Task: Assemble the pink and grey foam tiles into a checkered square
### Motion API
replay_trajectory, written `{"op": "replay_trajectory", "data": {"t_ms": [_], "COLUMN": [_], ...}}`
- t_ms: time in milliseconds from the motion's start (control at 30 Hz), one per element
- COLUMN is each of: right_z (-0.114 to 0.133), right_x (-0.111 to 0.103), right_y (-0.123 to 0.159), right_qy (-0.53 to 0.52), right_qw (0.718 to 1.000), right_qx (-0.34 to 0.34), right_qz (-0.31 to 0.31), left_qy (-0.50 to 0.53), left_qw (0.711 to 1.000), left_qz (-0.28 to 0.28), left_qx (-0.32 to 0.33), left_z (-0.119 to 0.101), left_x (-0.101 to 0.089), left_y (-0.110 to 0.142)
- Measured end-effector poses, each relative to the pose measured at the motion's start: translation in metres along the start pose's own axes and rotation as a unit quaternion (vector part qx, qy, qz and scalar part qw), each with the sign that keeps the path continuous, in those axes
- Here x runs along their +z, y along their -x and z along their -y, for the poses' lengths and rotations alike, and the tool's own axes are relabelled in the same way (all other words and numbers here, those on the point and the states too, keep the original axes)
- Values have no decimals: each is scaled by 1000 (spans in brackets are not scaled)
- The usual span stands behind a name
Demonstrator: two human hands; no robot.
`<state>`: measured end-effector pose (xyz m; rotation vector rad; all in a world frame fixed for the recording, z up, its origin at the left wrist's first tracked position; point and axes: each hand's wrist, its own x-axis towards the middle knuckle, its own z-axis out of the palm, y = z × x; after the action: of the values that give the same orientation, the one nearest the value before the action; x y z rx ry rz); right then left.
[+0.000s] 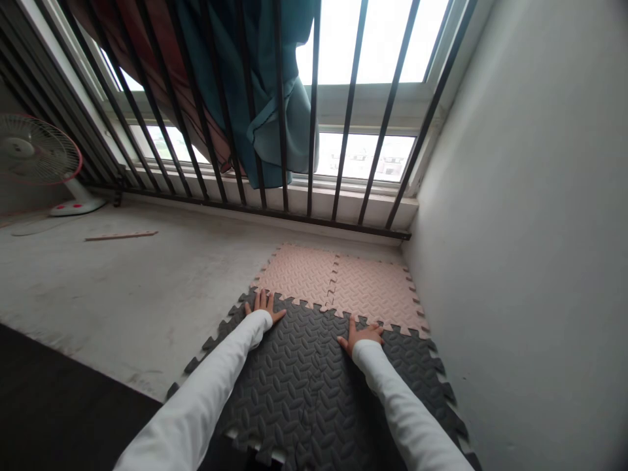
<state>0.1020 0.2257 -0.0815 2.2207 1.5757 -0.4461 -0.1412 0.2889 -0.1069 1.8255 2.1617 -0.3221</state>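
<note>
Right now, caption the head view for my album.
Two hands pressing dark foam tiles beside pink ones.

Both hands (265,307) (362,335) flat, fingers spread

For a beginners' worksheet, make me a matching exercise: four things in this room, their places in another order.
Things
1. Fan
2. Pink mats
3. Dark mats
4. Curtain

Places
A. Under the left hand and right hand
B. Hanging behind the bars
C. Standing at the far left
D. Between the dark mats and the bars

Pairs
1-C, fan
2-D, pink mats
3-A, dark mats
4-B, curtain
</note>
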Motion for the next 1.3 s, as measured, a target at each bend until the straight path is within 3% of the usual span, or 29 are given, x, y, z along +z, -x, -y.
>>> {"op": "replay_trajectory", "data": {"t_ms": [67,200,267,333,433,600,767,867,1133,1300], "right_z": [-1,4,15,30,52,67,66,64,49,54], "right_x": [0,-15,-28,-37,-35,-16,-44,-57,-70,-68], "right_y": [1,-3,-11,-22,-41,-58,-67,-78,-111,-127], "right_qy": [-1,-8,-2,-7,-35,-46,-20,-38,-55,-70], "right_qw": [1000,999,999,992,975,974,973,975,973,967], "right_qx": [6,26,-27,-126,-209,-191,-212,-187,-175,-178], "right_qz": [-9,38,27,-22,-64,-117,-92,-116,-142,-169], "left_qy": [-4,-6,-5,-1,4,3,-5,1,16,16], "left_qw": [1000,1000,1000,1000,1000,1000,1000,1000,999,1000], "left_qz": [-8,-12,-13,-22,-24,-19,-22,-24,-22,-14], "left_qx": [12,17,14,15,17,19,16,15,24,22], "left_z": [10,14,12,11,12,13,11,11,12,11], "left_x": [6,12,13,14,16,17,15,15,17,14], "left_y": [5,8,7,5,3,3,6,6,3,5]}}
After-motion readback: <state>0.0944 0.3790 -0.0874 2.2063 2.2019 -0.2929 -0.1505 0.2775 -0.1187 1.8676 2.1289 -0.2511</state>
